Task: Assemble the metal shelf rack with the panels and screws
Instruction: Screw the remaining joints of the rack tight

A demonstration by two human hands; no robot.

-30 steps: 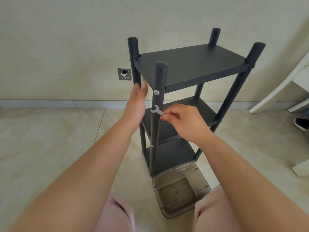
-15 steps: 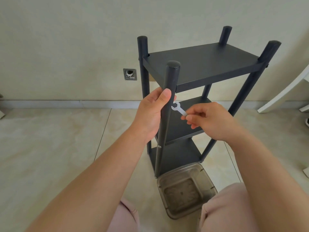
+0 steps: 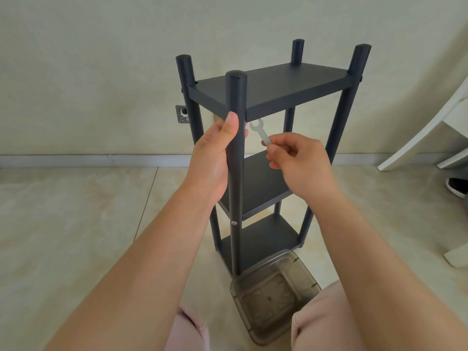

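A: So, where does it stand? The metal shelf rack (image 3: 266, 158) is upright on the floor (image 3: 76, 224) at 12 o'clock from the person, with 3 panels already between 4 posts.

B: Right. The left hand (image 3: 215, 158) wraps the near post (image 3: 236, 138), thumb up the front of it, just under the top panel (image 3: 273, 84). The right hand (image 3: 301, 163) pinches the tail of a small flat wrench (image 3: 259, 130) between thumb and fingertips, its open head up and to 11 o'clock, just beside the post but apart from it.

A: I'd judge the step to be tightening the top screw on that post. Can you see it?

B: No, the left thumb and post hide that spot. A lower screw (image 3: 234, 223) shows on the same post.

A: Then seat the wrench head squarely on the fastener before turning, and let the left hand brace the post so the rack doesn't twist or tip. Short swings; the top panel's edge sits close above.

B: Around it: a clear plastic tray (image 3: 276, 295) on the floor at 6 o'clock, touching the post's foot as far as I can tell. White furniture (image 3: 430, 122) at 3 o'clock, a dark shoe (image 3: 457, 186) below it, a small wall fitting (image 3: 182, 115) at 10 o'clock.

A: Only the tray crowds the rack's base.
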